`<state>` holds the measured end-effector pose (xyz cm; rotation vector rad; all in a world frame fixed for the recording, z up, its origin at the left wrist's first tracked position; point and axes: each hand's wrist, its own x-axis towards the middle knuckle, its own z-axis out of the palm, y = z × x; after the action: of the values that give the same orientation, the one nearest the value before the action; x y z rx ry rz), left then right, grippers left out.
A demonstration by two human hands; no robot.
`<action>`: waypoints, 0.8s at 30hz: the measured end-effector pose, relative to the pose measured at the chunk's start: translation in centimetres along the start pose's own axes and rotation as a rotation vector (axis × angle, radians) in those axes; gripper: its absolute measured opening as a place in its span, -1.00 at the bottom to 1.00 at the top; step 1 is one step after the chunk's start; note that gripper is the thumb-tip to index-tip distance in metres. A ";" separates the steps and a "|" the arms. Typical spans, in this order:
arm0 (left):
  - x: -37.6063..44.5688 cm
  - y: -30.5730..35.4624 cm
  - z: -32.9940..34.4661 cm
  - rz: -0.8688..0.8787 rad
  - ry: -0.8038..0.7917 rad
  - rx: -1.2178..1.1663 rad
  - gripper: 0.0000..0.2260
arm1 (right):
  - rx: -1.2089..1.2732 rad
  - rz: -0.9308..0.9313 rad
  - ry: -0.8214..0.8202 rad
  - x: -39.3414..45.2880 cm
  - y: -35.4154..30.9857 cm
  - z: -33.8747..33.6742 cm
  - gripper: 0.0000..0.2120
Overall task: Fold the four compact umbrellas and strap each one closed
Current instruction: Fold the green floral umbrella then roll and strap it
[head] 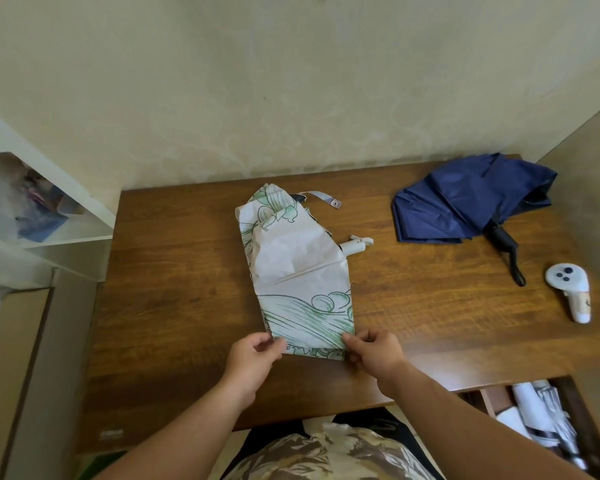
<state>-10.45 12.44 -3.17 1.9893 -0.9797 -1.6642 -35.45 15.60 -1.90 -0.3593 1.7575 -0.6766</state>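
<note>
A white umbrella with a green leaf print (pixel 300 268) lies flattened along the middle of the wooden table (pixel 174 278). Its white handle (pixel 355 244) sticks out to the right and its strap with a snap (pixel 321 198) lies loose at the far end. My left hand (pixel 255 355) pinches the near left corner of its fabric. My right hand (pixel 373 349) pinches the near right corner. A navy blue umbrella (pixel 465 199) lies loosely collapsed at the back right, its black handle and wrist loop (pixel 508 251) pointing toward me.
A white handheld controller (pixel 570 289) lies near the table's right edge. An open drawer (pixel 541 417) with papers sits below the table at the right. White shelves (pixel 45 209) stand to the left, and a wall runs behind the table.
</note>
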 end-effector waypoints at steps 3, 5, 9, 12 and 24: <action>-0.1 0.1 0.2 -0.065 0.065 -0.063 -0.82 | -0.013 -0.005 0.003 0.1 0.5 0.1 -0.76; 0.0 0.3 0.3 -0.097 0.093 -0.064 -0.84 | -0.062 -0.015 0.008 0.3 0.8 0.3 -0.75; 0.3 0.6 0.6 -0.143 0.167 0.018 -0.87 | -0.420 -0.141 0.043 0.6 0.7 0.8 -0.77; 0.1 0.6 0.8 -0.107 0.221 0.154 -0.88 | -0.769 -0.273 0.041 0.5 0.8 0.6 -0.79; 3.2 5.5 3.4 0.928 0.033 1.238 -0.36 | -1.344 -1.090 0.033 1.6 -5.2 3.3 -0.53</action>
<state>-15.04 6.92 -2.57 1.4883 -2.7553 -0.4439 -33.33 9.84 -0.52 -2.3057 1.7170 -0.0620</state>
